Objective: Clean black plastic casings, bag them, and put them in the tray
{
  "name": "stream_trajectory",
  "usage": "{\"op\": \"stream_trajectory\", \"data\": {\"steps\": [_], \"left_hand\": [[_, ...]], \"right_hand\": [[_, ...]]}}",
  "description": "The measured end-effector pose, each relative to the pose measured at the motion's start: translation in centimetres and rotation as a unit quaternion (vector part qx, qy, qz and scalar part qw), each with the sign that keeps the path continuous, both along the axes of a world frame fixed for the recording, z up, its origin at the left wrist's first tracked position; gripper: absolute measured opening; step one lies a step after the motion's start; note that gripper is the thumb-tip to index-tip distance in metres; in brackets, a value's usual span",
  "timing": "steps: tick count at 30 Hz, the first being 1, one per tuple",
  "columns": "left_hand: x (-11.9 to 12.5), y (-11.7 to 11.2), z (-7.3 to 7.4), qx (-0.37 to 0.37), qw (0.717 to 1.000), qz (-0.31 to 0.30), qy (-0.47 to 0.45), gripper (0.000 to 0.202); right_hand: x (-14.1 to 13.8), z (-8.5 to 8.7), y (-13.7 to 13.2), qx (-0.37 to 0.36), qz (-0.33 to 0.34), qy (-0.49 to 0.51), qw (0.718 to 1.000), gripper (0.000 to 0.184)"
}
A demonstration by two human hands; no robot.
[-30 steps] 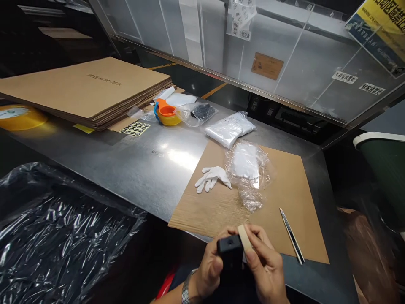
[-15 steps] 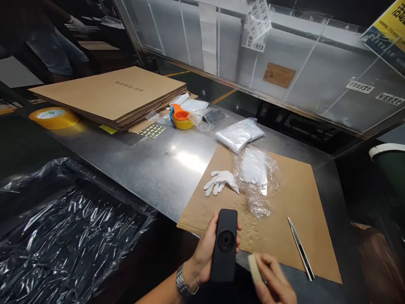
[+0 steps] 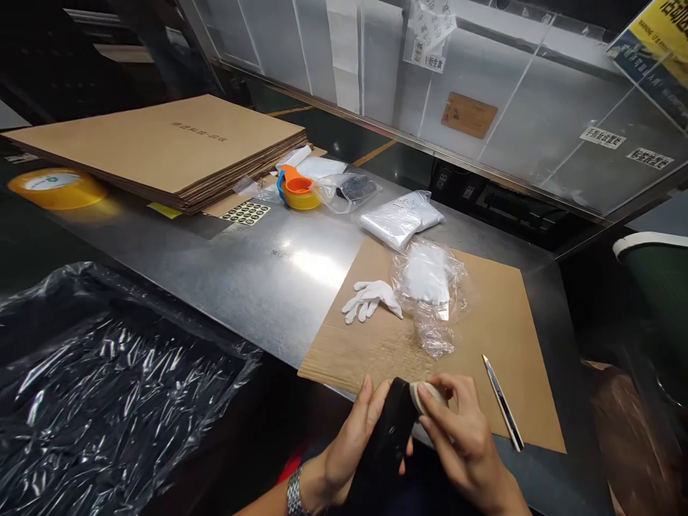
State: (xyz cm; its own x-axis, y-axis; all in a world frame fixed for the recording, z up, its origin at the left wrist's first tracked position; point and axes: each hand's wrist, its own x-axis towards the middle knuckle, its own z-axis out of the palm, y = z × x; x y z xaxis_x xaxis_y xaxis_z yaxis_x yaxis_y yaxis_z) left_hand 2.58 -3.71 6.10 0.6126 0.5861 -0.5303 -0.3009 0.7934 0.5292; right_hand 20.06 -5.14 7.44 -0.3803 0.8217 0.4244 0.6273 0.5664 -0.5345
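Note:
My left hand (image 3: pixel 352 444) is closed around a long black block-shaped case (image 3: pixel 380 441), tilted so that its narrow side shows. Between the thumb and fingers of my right hand (image 3: pixel 462 430) is a rounded cream-coloured pad (image 3: pixel 422 396), touching the case near its upper end. What the pad is made of I cannot tell. Beyond my hands a white glove (image 3: pixel 373 299) and a crumpled clear plastic bag (image 3: pixel 430 279) with something white inside lie on a cardboard sheet (image 3: pixel 494 308). A utility knife (image 3: pixel 504 405) rests on that sheet, right of my hands.
Stacked flat cardboard (image 3: pixel 177 143) covers the table's far left, with a yellow tape roll (image 3: pixel 56 188) beside it. An orange tape dispenser (image 3: pixel 298 188) and plastic-wrapped packets (image 3: pixel 400 218) stand farther back. A black plastic liner (image 3: pixel 123 401) lies below left; a translucent panel (image 3: pixel 398 93) runs behind.
My right hand has brought the cream pad up and left onto the black case. The case has turned from its face with the round recess to its side. The view has shifted slightly.

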Motion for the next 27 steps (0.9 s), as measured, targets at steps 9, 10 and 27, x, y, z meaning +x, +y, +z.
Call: {"op": "stream_trajectory", "data": {"steps": [9,10,27], "left_hand": [[0.6,1.2,0.1,0.015,0.998,0.037,-0.046,0.065],[0.6,1.4,-0.2,-0.016,0.998,0.045,-0.050,0.068],[1.4,2.5,-1.7,-0.294,0.926,0.141,-0.192,0.046]], "right_hand": [[-3.7,0.4,-1.1,0.045,-0.008,-0.141,0.989,0.036],[-4.2,0.0,-1.5,0.063,0.016,-0.143,0.988,0.035],[-4.8,-3.9,-4.7,0.102,-0.049,0.011,0.994,0.035]]}}
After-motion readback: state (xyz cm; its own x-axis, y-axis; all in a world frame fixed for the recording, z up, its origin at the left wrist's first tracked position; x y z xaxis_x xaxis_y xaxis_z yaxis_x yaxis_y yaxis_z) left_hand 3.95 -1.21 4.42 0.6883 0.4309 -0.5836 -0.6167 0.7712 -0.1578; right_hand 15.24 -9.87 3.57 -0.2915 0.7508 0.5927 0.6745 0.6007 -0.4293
